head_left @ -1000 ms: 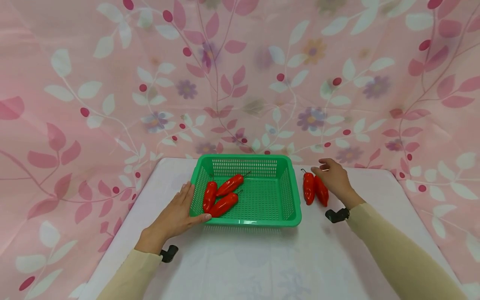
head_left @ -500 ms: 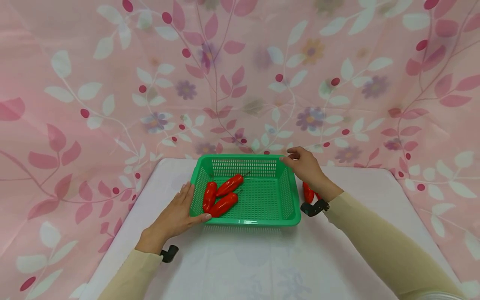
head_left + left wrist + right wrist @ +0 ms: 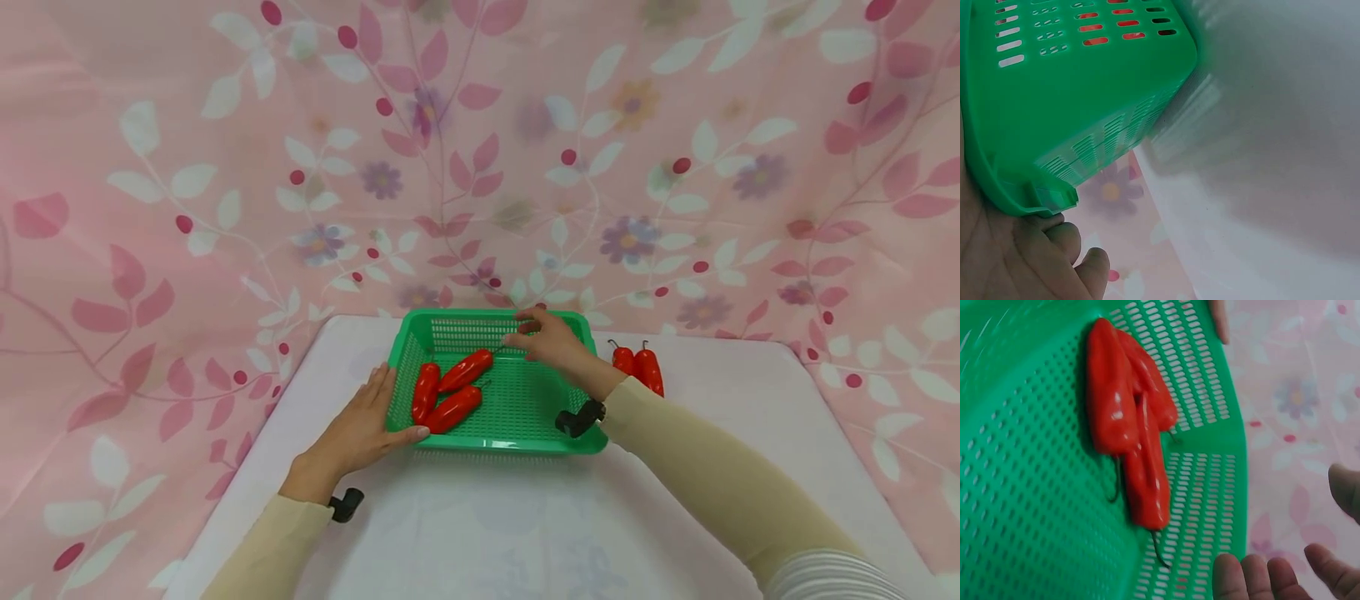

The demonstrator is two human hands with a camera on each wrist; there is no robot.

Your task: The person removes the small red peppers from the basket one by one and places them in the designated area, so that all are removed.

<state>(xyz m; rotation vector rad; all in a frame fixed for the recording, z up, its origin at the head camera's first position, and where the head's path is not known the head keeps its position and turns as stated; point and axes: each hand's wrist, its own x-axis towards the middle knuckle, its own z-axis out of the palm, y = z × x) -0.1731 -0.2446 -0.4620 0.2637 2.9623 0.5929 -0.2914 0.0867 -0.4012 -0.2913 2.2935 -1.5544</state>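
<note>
A green plastic basket (image 3: 495, 445) with slotted walls stands on the table. Three red peppers with thin stems lie bunched at its left side: a left pepper (image 3: 426, 393), a far pepper (image 3: 466, 372) and a near pepper (image 3: 454, 410). My left hand (image 3: 348, 437) rests against the basket's left end, fingers straight along it and thumb on the front rim. Over the basket's right half hovers my right hand (image 3: 557, 348), its fingers loosely bent and holding nothing. In the right wrist view, its fingertips (image 3: 1230, 578) are spread apart, short of the peppers.
Right of the basket, two more red peppers lie side by side, one pepper (image 3: 623, 358) nearer the basket and the other pepper (image 3: 648, 372) beyond it, partly behind the right forearm. A white cloth covers the table (image 3: 480, 517). Pink floral fabric (image 3: 510, 167) hangs behind.
My right hand has moved left from beside the two outside peppers to above the basket, uncovering their stems. The left hand keeps its place on the basket.
</note>
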